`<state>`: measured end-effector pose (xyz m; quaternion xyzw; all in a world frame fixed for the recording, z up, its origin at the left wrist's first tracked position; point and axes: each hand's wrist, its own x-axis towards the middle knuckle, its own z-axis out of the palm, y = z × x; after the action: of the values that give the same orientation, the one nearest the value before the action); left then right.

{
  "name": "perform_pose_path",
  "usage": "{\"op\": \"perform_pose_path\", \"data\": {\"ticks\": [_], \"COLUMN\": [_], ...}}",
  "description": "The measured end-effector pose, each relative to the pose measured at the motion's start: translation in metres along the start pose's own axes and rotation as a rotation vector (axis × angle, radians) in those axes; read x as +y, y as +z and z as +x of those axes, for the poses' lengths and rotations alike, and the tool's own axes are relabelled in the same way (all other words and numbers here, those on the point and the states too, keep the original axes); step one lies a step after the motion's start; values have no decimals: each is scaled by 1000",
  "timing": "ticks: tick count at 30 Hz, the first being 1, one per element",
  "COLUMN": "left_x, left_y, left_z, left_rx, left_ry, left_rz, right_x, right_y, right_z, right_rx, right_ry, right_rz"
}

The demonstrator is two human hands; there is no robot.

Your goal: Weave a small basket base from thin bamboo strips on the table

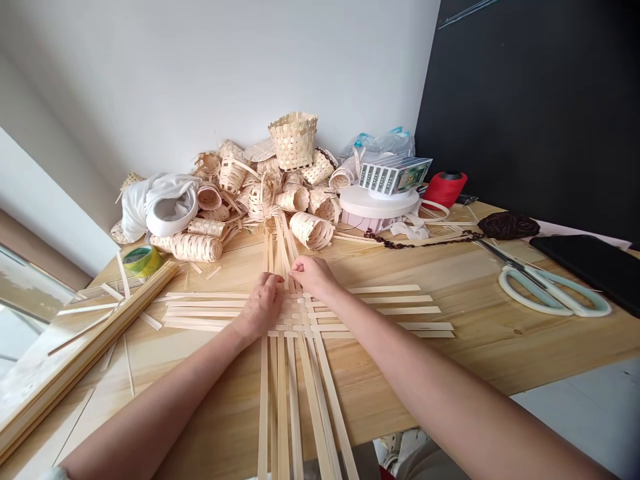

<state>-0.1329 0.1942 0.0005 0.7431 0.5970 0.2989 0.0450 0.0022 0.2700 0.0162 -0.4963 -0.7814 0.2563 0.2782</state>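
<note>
A flat weave of pale bamboo strips (299, 319) lies on the table, its long ends spreading crosswise to the left, right, front and back. My left hand (263, 303) is at the left of the woven middle, fingers curled down on the strips. Just across from it, my right hand (315, 275) pinches at a lengthwise bamboo strip (286, 243) near the weave's back edge. Fingertips of both hands are close together, and partly hide the strips under them. Several loose strip ends (395, 300) reach out past my right forearm.
Behind the weave is a heap of small woven baskets (295, 143). Scissors (545, 287), a dark yarn bundle (509, 225) and a red thread spool (447, 189) lie at right. Left are a tape roll (143, 261) and a long strip bundle (90, 347). A black wall (530, 113) bounds the right.
</note>
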Motion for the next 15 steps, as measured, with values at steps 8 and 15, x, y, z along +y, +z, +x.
{"op": "perform_pose_path", "data": {"ticks": [8, 15], "left_x": [-7, -19], "left_y": [-29, -42], "left_z": [28, 37], "left_rx": [-2, -29], "left_ry": [-309, -628], "left_rz": [-267, -489], "right_x": [-2, 5], "right_y": [2, -1], "right_z": [-5, -4], "right_rx": [104, 167], "right_ry": [-287, -53], "right_rz": [89, 4]}}
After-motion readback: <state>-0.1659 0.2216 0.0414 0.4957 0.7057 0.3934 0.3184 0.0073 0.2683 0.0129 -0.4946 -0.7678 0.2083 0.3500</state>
